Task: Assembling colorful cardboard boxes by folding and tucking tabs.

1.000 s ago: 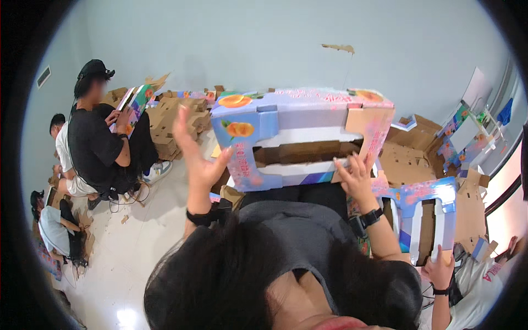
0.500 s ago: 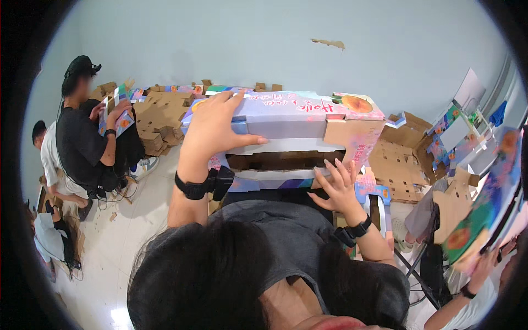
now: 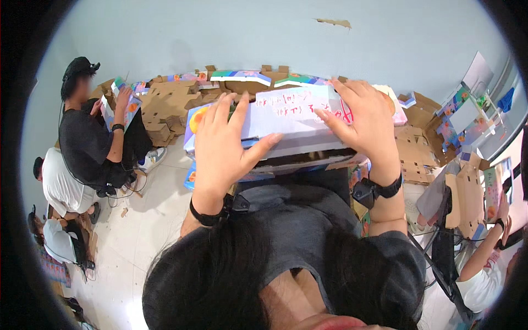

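A printed cardboard box (image 3: 286, 118), lilac and blue with orange fruit pictures, is held up in front of my chest. My left hand (image 3: 223, 146) lies spread over its left top flap, thumb reaching right along the front edge. My right hand (image 3: 360, 118) presses flat on the right top flap, fingers pointing left. Both wrists carry black bands with small devices. The box's lower part is hidden behind my hands and dark shirt.
Flat and folded cardboard boxes (image 3: 170, 107) are piled along the pale wall behind. A person in black (image 3: 93, 137) stands at left holding a printed sheet; others sit on the floor (image 3: 60, 187). At right another person's arm (image 3: 489, 242) is beside more cartons (image 3: 418, 148).
The box has come closer and higher. My right hand has moved from its lower front edge up onto the top flap; my left hand stays pressed on the left flap.
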A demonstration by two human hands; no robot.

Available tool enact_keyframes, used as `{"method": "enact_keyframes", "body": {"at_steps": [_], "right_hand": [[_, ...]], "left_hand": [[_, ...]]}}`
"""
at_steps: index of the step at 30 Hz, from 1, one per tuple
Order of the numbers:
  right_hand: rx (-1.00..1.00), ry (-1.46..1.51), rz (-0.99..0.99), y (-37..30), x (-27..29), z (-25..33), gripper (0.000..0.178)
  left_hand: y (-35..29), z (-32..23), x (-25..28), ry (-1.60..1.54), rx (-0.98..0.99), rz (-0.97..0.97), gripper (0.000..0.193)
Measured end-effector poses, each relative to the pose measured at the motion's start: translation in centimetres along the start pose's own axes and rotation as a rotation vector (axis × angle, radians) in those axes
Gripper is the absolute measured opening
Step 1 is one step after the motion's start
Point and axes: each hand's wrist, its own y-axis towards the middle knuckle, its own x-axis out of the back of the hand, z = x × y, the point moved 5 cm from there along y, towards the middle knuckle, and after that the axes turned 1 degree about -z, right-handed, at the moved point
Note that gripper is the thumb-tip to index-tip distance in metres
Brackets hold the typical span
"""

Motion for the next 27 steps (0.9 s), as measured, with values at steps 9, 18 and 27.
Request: {"method": "enact_keyframes", "body": {"at_steps": [9,18,27], "right_hand": [[-0.02,-0.001,-0.033,-1.4,-0.5,-0.7,0.057],[-0.024,-0.077,0.12,-1.6,0.2,-1.5,0.103],[0.0,-0.112,0.295,-2.1,-1.0,-2.5,0.111]], "left_hand": [[3.0,-0.7,0.0,-0.089,0.001,0.081,0.071],[5.9,-0.1,-2.2,-0.194,-0.164,0.144,0.071],[5.5,0.3,-2.8,-0.214,-0.355,0.133,0.101]]}}
